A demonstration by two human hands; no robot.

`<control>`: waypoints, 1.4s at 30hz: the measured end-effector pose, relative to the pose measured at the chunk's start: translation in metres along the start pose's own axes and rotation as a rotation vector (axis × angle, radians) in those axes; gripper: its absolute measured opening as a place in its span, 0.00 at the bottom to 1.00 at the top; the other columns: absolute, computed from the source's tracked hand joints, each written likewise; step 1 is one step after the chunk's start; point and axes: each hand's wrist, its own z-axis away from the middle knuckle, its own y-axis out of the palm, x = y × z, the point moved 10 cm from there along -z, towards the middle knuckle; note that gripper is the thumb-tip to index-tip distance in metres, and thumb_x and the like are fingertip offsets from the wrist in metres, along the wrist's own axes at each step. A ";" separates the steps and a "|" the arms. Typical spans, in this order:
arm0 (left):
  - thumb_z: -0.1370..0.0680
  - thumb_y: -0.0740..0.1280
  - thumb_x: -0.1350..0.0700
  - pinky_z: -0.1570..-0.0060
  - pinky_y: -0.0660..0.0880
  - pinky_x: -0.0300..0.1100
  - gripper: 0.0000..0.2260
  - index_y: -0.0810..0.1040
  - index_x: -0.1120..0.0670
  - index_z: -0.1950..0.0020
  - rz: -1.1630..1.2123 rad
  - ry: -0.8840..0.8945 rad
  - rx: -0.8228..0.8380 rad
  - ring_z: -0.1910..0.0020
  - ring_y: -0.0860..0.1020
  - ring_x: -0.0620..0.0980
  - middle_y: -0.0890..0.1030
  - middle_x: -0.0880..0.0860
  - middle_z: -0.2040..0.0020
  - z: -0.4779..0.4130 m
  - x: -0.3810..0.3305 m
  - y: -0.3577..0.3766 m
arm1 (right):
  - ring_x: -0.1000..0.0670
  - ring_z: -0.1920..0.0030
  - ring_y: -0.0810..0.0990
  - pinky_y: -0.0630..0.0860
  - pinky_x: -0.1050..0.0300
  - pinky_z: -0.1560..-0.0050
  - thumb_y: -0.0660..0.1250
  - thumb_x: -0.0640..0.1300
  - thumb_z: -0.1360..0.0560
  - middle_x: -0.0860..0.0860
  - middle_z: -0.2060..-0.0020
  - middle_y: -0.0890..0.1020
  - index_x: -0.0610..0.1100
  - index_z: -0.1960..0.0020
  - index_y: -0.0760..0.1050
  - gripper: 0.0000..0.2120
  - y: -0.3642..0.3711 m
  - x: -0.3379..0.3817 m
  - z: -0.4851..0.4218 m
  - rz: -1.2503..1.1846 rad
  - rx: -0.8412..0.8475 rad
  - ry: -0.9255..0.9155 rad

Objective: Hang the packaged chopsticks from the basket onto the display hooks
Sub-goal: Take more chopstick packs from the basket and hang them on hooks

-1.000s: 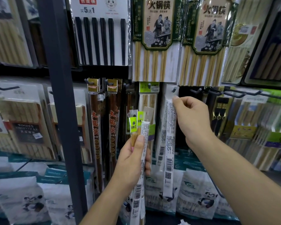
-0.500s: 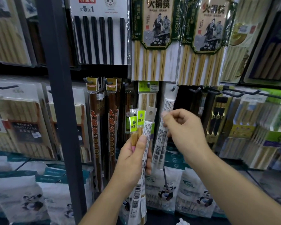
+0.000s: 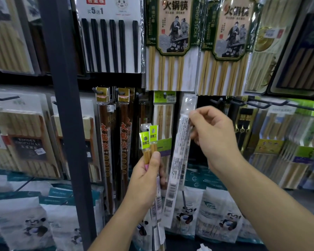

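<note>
I see the right hand (image 3: 214, 136) has come down and leftward, toward the green-tagged packs (image 3: 153, 134). It now pinches the white-backed pack (image 3: 178, 160). That pack no longer stands among the green-tagged packs under the thumb of the left hand (image 3: 145, 180). It leans tilted just right of them, its top above and right of their tags.

a dark metal upright post (image 3: 67, 124) stands at left, with tall brown chopstick packs (image 3: 105, 151) hanging just right of it. right of these and nearer, the left hand (image 3: 145, 180) holds a bundle of slim clear-wrapped wooden chopstick packs (image 3: 149, 142). just right of the bundle, a long clear plastic chopstick pack (image 3: 179, 160) hangs tilted from the right hand (image 3: 216, 140). black wire display hooks (image 3: 266, 105) jut out farther right, above that hand.
</note>
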 end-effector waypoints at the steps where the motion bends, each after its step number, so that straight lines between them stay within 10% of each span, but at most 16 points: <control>1: 0.25 0.63 0.37 0.68 0.77 0.41 0.23 0.72 0.59 0.54 0.017 0.005 -0.007 0.70 0.73 0.49 0.72 0.54 0.67 -0.001 -0.001 0.000 | 0.55 0.71 0.75 0.71 0.64 0.71 0.68 0.44 0.20 0.47 0.66 0.78 0.45 0.58 0.80 0.09 -0.003 0.004 -0.004 0.005 -0.017 -0.015; 24: 0.27 0.70 0.40 0.79 0.65 0.36 0.20 0.71 0.54 0.49 0.131 -0.034 0.080 0.75 0.65 0.44 0.70 0.49 0.68 -0.001 0.004 0.007 | 0.50 0.66 0.73 0.75 0.49 0.59 0.69 0.49 0.21 0.49 0.68 0.76 0.43 0.60 0.79 0.13 -0.011 -0.005 -0.023 0.149 -0.129 -0.030; 30: 0.17 0.66 0.52 0.76 0.70 0.38 0.05 0.70 0.50 0.48 0.079 0.019 0.069 0.73 0.69 0.46 0.73 0.52 0.63 0.000 0.000 0.003 | 0.52 0.64 0.78 0.80 0.47 0.55 0.70 0.53 0.21 0.48 0.63 0.83 0.48 0.60 0.80 0.12 -0.017 -0.015 -0.016 0.218 -0.153 -0.023; 42: 0.18 0.63 0.44 0.62 0.80 0.40 0.10 0.80 0.46 0.44 -0.001 0.111 0.107 0.63 0.81 0.48 0.82 0.52 0.58 0.005 -0.018 0.013 | 0.63 0.66 0.78 0.73 0.70 0.63 0.69 0.47 0.20 0.60 0.63 0.84 0.56 0.55 0.82 0.07 0.031 -0.027 0.031 0.234 0.232 0.005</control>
